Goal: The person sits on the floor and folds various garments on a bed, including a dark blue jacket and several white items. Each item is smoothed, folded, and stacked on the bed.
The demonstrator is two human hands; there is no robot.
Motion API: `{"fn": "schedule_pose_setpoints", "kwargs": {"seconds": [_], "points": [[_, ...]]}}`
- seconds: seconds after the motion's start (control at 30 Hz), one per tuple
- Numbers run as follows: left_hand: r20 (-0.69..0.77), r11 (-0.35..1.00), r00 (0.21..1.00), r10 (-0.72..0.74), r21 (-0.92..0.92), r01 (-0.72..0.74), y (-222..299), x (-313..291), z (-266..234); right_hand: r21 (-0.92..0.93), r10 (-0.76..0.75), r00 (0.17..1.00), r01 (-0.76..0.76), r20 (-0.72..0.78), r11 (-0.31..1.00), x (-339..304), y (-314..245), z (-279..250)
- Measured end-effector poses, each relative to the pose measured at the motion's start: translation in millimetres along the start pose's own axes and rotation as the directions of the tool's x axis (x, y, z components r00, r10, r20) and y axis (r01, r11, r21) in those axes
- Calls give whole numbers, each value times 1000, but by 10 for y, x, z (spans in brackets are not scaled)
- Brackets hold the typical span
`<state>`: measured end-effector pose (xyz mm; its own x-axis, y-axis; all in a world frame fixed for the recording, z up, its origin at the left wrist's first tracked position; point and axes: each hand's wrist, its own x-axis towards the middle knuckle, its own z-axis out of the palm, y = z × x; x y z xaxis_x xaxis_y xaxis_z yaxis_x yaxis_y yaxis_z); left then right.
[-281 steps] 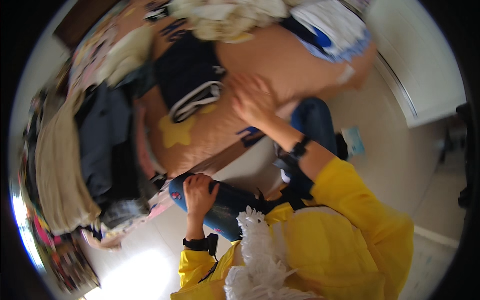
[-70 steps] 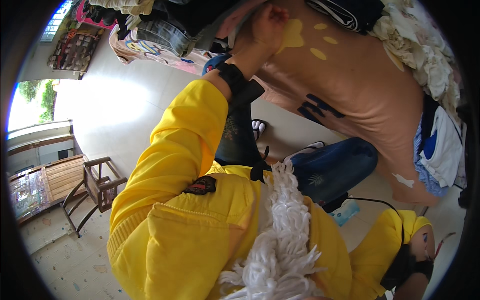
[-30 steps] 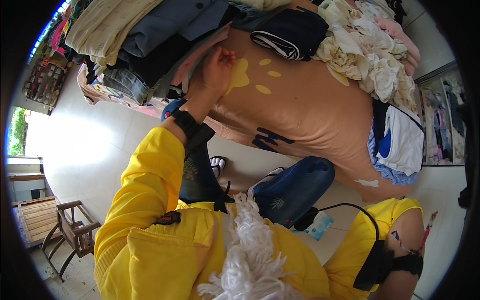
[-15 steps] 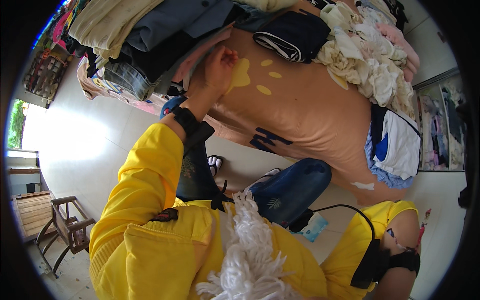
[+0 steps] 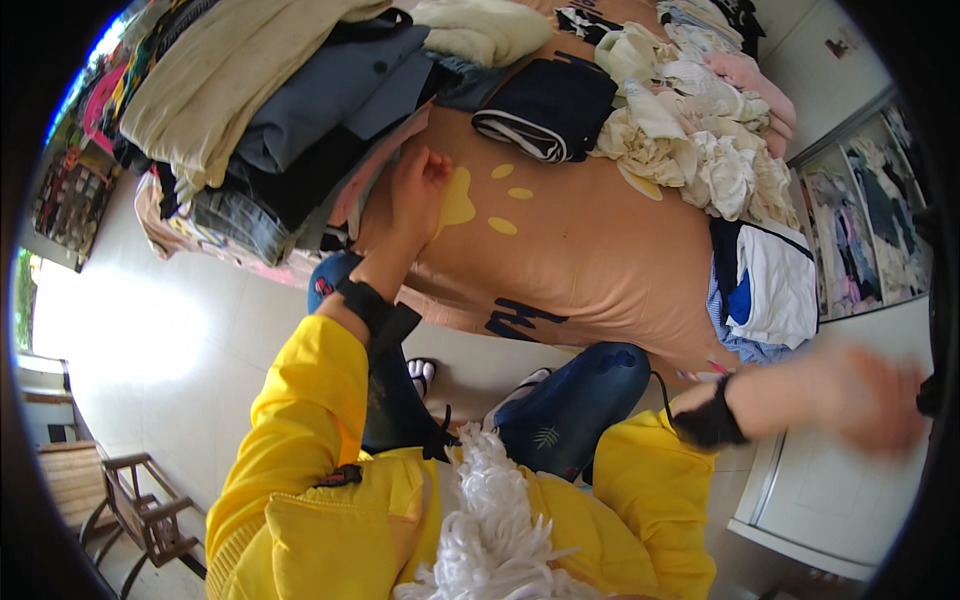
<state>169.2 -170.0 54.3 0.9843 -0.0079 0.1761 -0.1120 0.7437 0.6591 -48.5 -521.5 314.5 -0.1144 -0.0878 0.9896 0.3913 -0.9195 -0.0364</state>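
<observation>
My left hand [image 5: 418,195] rests on the tan bed cover [image 5: 580,262], beside a yellow paw print and to the right of the stacked clothes. Its fingers are loosely bent, with nothing in them. My right hand [image 5: 882,402] is at the far right, out past the cover, over a white cabinet surface. Motion smears its fingers, so I cannot see whether it holds anything. Nearest to that arm is a folded bundle of white, navy and light blue clothes [image 5: 776,290] on the cover's right edge. A folded navy garment [image 5: 548,105] with white trim lies ahead of my left hand.
A tall stack of folded trousers [image 5: 240,95] stands at the left. Behind the navy garment is a cream folded piece [image 5: 485,28]. Crumpled cream and white clothes [image 5: 690,140] fill the far right. A shelf of clothes [image 5: 860,225] and a wooden chair [image 5: 148,510] flank the cover.
My right arm has swung up from low at the right and reached outward, its hand now blurred. My left hand stays on the cover. The whole view has shifted slightly.
</observation>
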Motion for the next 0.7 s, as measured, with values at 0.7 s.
{"fn": "schedule_pose_setpoints", "kwargs": {"seconds": [0.7], "points": [[61, 922, 998, -29, 388, 3, -16, -119, 231, -591, 724, 541, -438, 428, 677, -1879, 1323, 1731]]}}
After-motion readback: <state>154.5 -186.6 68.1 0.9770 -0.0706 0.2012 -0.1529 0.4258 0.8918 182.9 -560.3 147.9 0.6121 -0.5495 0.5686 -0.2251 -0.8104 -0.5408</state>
